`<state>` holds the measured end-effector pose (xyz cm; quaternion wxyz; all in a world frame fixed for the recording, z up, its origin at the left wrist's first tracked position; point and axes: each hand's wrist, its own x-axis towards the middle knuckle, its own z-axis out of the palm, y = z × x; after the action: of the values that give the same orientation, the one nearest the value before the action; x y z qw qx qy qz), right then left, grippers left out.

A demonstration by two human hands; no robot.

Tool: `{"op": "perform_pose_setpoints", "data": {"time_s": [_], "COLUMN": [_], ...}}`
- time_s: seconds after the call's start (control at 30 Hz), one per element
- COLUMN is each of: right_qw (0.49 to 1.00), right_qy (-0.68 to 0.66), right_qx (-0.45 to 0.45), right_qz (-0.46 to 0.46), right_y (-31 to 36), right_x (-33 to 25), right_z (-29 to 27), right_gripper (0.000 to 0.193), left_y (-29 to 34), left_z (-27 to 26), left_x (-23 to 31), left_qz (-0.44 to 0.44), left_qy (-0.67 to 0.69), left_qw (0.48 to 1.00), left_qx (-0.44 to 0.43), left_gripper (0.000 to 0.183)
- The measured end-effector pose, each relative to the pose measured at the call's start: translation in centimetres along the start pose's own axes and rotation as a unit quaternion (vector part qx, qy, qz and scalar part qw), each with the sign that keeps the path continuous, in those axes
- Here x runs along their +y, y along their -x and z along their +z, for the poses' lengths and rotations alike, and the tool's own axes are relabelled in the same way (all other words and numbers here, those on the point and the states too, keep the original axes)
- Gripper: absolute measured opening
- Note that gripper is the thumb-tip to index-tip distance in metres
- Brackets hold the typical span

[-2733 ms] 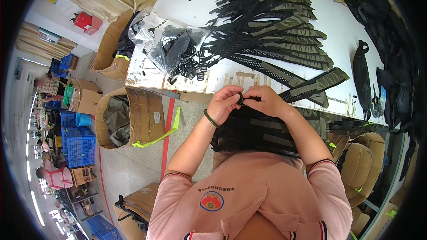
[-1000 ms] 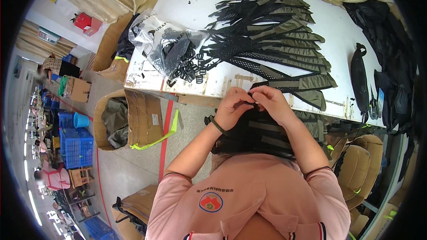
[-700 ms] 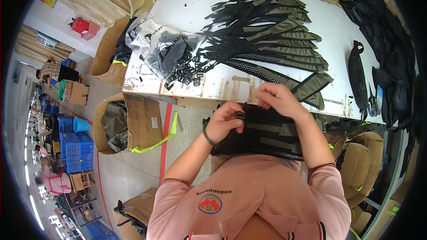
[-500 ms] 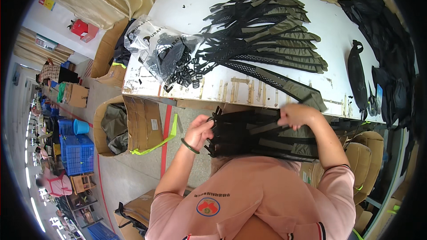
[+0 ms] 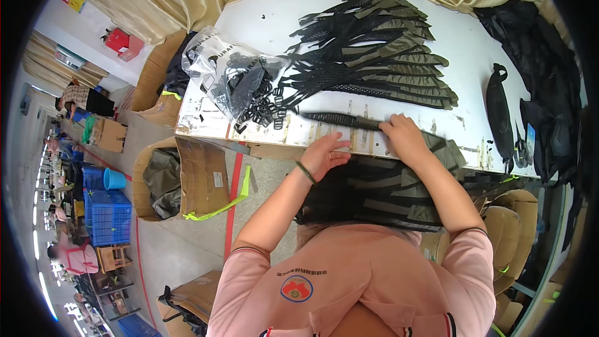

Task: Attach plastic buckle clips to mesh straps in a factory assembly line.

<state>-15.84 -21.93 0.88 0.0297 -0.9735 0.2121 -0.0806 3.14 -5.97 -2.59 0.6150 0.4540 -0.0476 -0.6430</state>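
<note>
- Left hand (image 5: pixel 323 155) sits at the near table edge, fingers loosely curled, palm partly up. It touches the top edge of the black-and-olive strapped panel (image 5: pixel 380 195) on the lap; can't tell if it actually pinches it.
- Right hand (image 5: pixel 405 139) lies flat on the white table (image 5: pixel 262 19), fingers spread and pressing, not clamped, on the end of a long black mesh strap (image 5: pixel 340 118) that runs toward 9 o'clock.
- The panel hangs from the table edge down over the lap, at 6 o'clock of both hands.
- Risks (judgement):
  - The panel is held only by draping, so it could slide off the lap to the floor if the left hand lets go.
  - The mesh strap could skew under a flat palm, since nothing pins its far end.
  - Loose black buckles (image 5: pixel 265 109) near the edge at 9 o'clock could get swept off by a forearm.
- Packages, signs:
  - Clear crumpled plastic bag (image 5: pixel 228 68) with dark print, at 10 o'clock on the table.
  - Pile of finished olive-black straps (image 5: pixel 374 56) at 12 o'clock.
  - Open brown cardboard box (image 5: pixel 187 178) with a white label and yellow-green tape, on the floor at 8 o'clock.
  - Blue crates (image 5: pixel 106 218) further out left.
  - Yellow wall sign (image 5: pixel 75 1) and red box (image 5: pixel 121 42) at the far 10 o'clock.
</note>
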Motion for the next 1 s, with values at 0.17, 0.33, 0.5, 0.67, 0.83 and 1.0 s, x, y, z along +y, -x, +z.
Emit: {"op": "perform_pose_setpoints", "data": {"time_s": [0.17,0.33,0.5,0.67,0.83,1.0], "right_qw": [0.990,0.991,0.980,0.875,0.806,0.848], "right_qy": [-0.133,-0.103,-0.198,-0.479,-0.586,-0.530], "right_qx": [-0.033,-0.075,-0.014,0.068,-0.040,0.001], "right_qz": [-0.012,0.044,0.021,0.020,0.070,0.033], "right_y": [5.1,9.1,5.2,-1.8,-3.1,-3.7], "right_x": [-0.1,1.8,-0.2,-6.5,-7.4,-7.5], "right_z": [-4.8,-4.2,-3.2,0.8,3.1,3.9], "right_gripper": [0.027,0.019,0.034,0.035,0.022,0.018], "left_y": [-4.0,-3.3,-1.8,-0.5,0.7,1.1], "left_z": [-3.5,-3.3,-2.3,-0.1,-5.3,-13.3], "left_x": [-0.4,-0.2,-0.1,-0.5,2.3,6.0], "left_qz": [0.057,0.140,0.198,0.236,0.347,0.367], "left_qy": [0.042,-0.024,-0.115,-0.148,-0.318,-0.634], "left_qw": [0.997,0.989,0.971,0.960,0.866,0.601], "left_qx": [0.024,0.036,0.068,0.029,0.170,0.319], "left_gripper": [0.037,0.024,0.014,0.012,0.015,0.035]}}
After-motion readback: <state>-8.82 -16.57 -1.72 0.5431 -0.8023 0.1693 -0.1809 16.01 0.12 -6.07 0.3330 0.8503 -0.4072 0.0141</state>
